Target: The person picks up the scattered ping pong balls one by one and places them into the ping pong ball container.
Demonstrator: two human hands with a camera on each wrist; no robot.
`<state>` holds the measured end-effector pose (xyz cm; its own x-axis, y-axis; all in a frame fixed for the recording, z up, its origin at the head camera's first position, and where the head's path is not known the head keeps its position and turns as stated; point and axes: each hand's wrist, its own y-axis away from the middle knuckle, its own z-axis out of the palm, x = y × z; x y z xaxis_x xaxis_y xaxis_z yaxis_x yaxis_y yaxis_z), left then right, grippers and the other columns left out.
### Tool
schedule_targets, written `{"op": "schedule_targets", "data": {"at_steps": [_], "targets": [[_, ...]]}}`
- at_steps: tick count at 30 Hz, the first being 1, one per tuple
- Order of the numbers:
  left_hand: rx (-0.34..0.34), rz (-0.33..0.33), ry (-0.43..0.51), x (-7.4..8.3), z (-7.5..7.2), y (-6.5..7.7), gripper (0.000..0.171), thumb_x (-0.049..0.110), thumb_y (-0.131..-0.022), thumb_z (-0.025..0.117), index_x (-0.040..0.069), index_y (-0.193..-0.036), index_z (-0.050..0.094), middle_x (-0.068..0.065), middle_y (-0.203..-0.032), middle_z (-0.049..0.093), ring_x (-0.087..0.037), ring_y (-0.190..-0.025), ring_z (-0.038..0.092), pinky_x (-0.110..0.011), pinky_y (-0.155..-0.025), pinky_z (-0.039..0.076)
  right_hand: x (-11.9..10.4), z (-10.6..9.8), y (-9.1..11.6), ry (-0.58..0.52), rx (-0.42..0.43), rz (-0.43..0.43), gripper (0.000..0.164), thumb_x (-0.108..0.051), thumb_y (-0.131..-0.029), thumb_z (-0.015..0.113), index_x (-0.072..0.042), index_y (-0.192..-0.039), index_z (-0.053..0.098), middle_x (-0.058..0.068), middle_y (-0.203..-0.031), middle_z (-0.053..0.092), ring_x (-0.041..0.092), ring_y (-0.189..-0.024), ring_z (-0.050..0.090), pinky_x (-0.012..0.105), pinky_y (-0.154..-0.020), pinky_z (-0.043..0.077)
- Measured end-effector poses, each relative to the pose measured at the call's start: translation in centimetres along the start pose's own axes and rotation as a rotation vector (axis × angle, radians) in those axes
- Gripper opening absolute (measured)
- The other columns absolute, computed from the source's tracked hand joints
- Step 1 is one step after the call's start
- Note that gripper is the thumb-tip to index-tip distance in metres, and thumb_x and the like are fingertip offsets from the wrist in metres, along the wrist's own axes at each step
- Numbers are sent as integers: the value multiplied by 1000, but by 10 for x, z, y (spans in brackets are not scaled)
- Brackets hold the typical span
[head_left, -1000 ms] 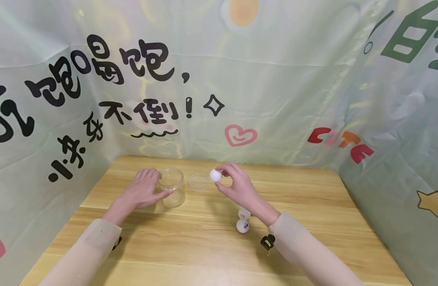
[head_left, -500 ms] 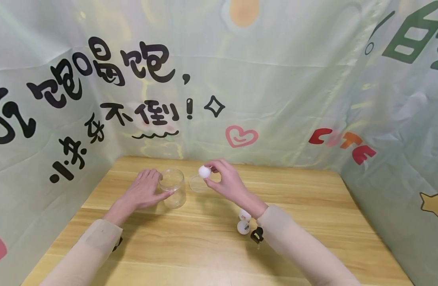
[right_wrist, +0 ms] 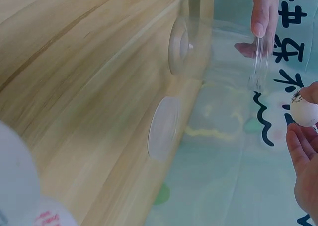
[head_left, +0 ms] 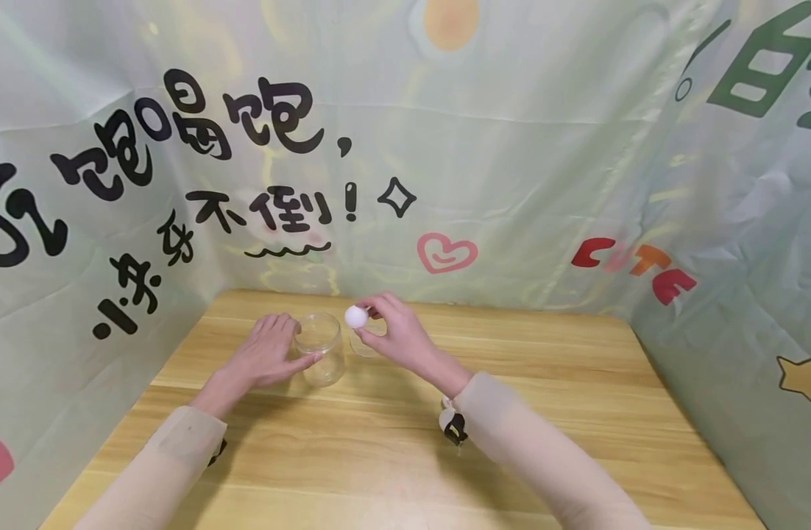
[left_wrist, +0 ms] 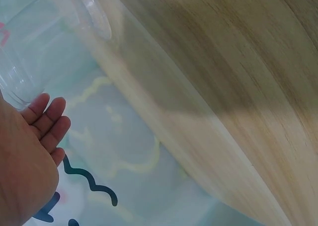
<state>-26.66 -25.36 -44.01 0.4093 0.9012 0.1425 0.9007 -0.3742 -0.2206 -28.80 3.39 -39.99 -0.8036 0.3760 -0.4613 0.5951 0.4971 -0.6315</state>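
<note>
A clear plastic jar [head_left: 324,372] stands upright on the wooden table with its mouth uncovered. My left hand [head_left: 268,350] holds it near the rim, thumb across the front and fingers at the far side. Just right of the rim, slightly raised, a white ping-pong ball [head_left: 355,316] is pinched between the thumb and fingers of my right hand [head_left: 400,337]. The right wrist view shows dark print on this ball [right_wrist: 304,111]. Flat on the table beside the jar lies a round clear lid [right_wrist: 165,129], partly hidden behind my right hand in the head view.
Two more ping-pong balls [head_left: 447,418] rest on the table, largely covered by my right wrist and its black strap [head_left: 455,428]. A printed cloth backdrop [head_left: 511,184] encloses the back and sides of the wooden table [head_left: 352,471].
My right hand has carried the ball leftward, over the lid and up beside the jar's rim. My left hand and the jar have stayed in place. The right sleeve now covers more of the loose balls.
</note>
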Motion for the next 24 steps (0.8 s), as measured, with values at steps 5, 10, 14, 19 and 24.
{"op": "schedule_targets", "data": {"at_steps": [5, 10, 14, 19, 24], "targets": [[-3, -2, 3, 0, 1, 0, 77, 72, -96, 53, -1, -121, 56, -11, -112, 56, -33, -111, 50, -55, -110, 35, -5, 7, -5, 6, -37, 27, 39, -4, -87, 83, 3, -122, 65, 16, -116, 67, 27, -103, 69, 37, -91, 59], [6, -2, 3, 0, 2, 0, 76, 71, -96, 55, -1, -119, 57, -11, -111, 55, -32, -108, 49, -55, -108, 36, -9, 14, -12, 6, -80, 51, 39, -7, -90, 81, 2, -124, 65, 15, -119, 67, 28, -105, 68, 37, -93, 58], [13, 1, 3, 1, 1, -1, 75, 71, -95, 56, -1, -118, 57, -11, -109, 55, -32, -106, 49, -55, -106, 37, -11, 19, -16, 27, -104, 73, 39, -11, -91, 81, 0, -126, 65, 13, -121, 67, 26, -106, 68, 33, -94, 57], [12, 4, -1, 1, 1, -1, 75, 70, -95, 56, -1, -118, 57, -10, -108, 54, -31, -104, 49, -54, -105, 38, -12, 27, -20, 56, -147, 109, 39, -17, -94, 79, -4, -128, 66, 11, -123, 67, 27, -110, 69, 32, -96, 55], [24, 14, -7, 1, 0, -1, 73, 69, -95, 57, -1, -116, 57, -8, -105, 53, -30, -101, 48, -52, -103, 38, -11, 36, -23, 101, -196, 145, 40, -22, -96, 77, -8, -132, 65, 8, -130, 66, 27, -115, 67, 31, -98, 54]]}}
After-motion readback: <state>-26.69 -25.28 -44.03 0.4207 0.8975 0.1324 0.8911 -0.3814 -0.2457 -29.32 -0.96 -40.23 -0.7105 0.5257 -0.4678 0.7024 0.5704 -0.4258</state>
